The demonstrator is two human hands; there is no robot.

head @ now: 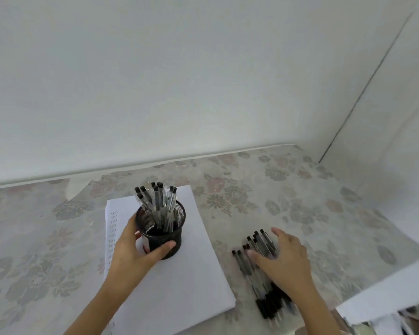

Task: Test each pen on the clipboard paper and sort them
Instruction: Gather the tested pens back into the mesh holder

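Bare tabletop point(300, 197) lies open toward 1 o'clock of the paper point(203, 274). A pen cup point(165, 238) stands at its 11 o'clock, and loose pens point(260, 245) crowd 3 o'clock.

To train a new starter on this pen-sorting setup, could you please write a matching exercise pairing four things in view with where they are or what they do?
Column one:
1 cup
2 left hand
3 right hand
4 paper

Column two:
A lies flat on the tablecloth
B grips the cup
C stands on the paper, holding upright pens
D rests on the loose pens

Pairs: 1-C, 2-B, 3-D, 4-A
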